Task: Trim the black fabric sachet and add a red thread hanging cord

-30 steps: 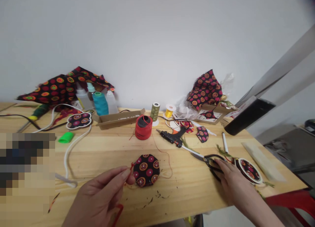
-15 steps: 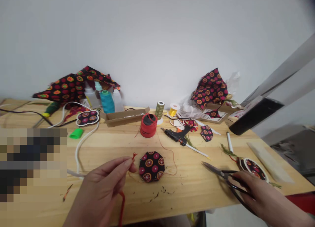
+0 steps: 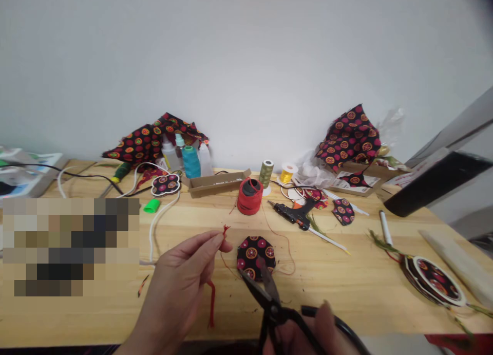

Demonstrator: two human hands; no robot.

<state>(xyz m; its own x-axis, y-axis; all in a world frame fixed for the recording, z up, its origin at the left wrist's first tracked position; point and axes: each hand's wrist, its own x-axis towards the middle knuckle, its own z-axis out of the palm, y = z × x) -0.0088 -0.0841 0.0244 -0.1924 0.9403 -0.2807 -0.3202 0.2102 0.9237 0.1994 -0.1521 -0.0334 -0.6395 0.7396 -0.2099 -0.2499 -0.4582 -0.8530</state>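
Note:
My left hand (image 3: pixel 181 288) pinches a red cord (image 3: pixel 223 232) between thumb and forefinger; its frayed tip sticks up and the rest hangs below the hand. My right hand (image 3: pixel 308 334), low at the frame's bottom edge, grips black scissors (image 3: pixel 265 293) whose blades stand apart and point up toward the cord. Just behind the blades lies a round patterned fabric piece (image 3: pixel 256 252) on the wooden table (image 3: pixel 346 288), with thin red thread looping round it.
A red thread spool (image 3: pixel 250 195), olive and yellow spools, a black glue gun (image 3: pixel 295 213), a cardboard box (image 3: pixel 219 182), bottles and a teal spool (image 3: pixel 191 161) stand behind. Patterned cloth heaps sit left and right at the back. A fabric disc (image 3: pixel 433 280) lies right. White cord lies left.
My right hand lifted the scissors from the right side of the table and brought them to the middle in front of me. The view has swung left. My left hand still holds the cord.

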